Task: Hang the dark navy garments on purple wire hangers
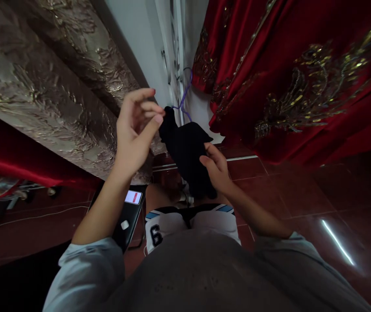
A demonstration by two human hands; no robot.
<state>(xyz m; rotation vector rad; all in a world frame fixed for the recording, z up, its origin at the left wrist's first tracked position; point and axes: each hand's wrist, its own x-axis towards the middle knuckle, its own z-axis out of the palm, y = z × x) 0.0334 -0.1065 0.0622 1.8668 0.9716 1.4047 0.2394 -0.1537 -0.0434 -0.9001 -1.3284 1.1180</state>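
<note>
A black garment (188, 147) hangs in front of me on a purple hanger (182, 102), whose lower part is hidden inside the cloth. At the garment's upper left end, my left hand (136, 130) has thumb and a fingertip close together against the edge, with the index finger held apart. Lower down, my right hand (217, 167) pinches the right edge of the cloth between thumb and fingers. The garment's dark folds blend together, so its exact kind is unclear.
Textured beige curtains (84, 82) stand on the left; red sequined cloth (270, 86) hangs on the right. Behind the hanger is a white metal frame (175, 43). A phone (133, 197) and a small white case (125, 225) lie on a black surface (120, 238) at lower left.
</note>
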